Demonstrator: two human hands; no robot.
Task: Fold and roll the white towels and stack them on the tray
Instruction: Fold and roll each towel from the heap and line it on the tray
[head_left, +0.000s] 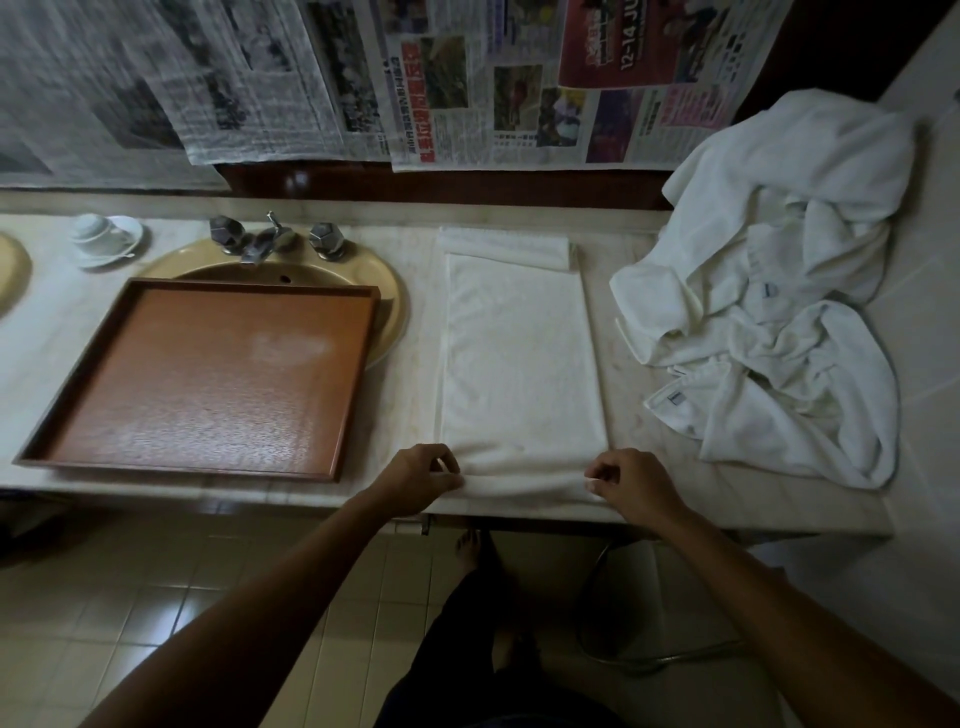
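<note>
Both hands, left hand and right hand, pinch the folded towel at its lower edge; rolling tightly and evenly should keep it neat.

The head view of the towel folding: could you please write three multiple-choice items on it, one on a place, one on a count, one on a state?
1. Where does the wooden tray sit?
A. over the sink
B. on the floor
C. on the towel pile

2. How many rolled towels lie on the tray?
A. none
B. two
C. four

3. What are the hands doing?
A. hanging idle
B. pinching the near edge of the folded towel
C. lifting the tray

Answers:
1 A, the tray's far edge covers part of the sink.
2 A, its surface shows bare.
3 B, the left hand and right hand grip the two near corners.
</note>
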